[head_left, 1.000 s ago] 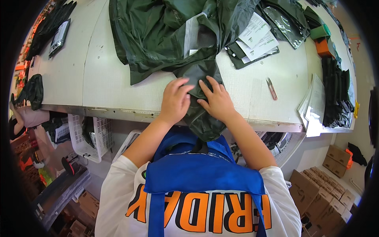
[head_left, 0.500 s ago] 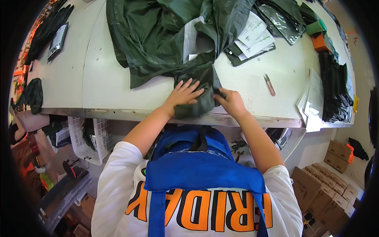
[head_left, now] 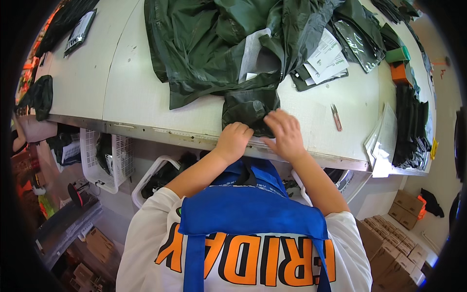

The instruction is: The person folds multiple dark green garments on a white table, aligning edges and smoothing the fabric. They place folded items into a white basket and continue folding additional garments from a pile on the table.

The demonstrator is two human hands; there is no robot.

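A dark green, shiny garment (head_left: pixel 204 53) like rainwear lies spread on the white worktable, with a mesh-lined opening (head_left: pixel 254 53) showing. A narrow part of it, smoothed into a flap (head_left: pixel 250 104), reaches the table's near edge. My left hand (head_left: pixel 235 142) has its fingers curled over the flap's near left corner, gripping it. At the flap's right side my right hand (head_left: pixel 286 134) rests with fingers stretched out and thumb apart, touching the fabric. The flap's near edge is partly hidden by both hands.
Right of the garment are printed white papers (head_left: pixel 325 58) on dark packets and a small cutter knife (head_left: pixel 336 117). Folded dark packages (head_left: pixel 411 126) and clear plastic sheets (head_left: pixel 382 141) sit at the right end. White baskets (head_left: pixel 107 158) hang below the table's metal edge (head_left: pixel 160 134).
The flap, earlier folded and moving under my hands, now lies flatter. My left hand has gone from spread on top to curled at its near corner; my right hand has opened out.
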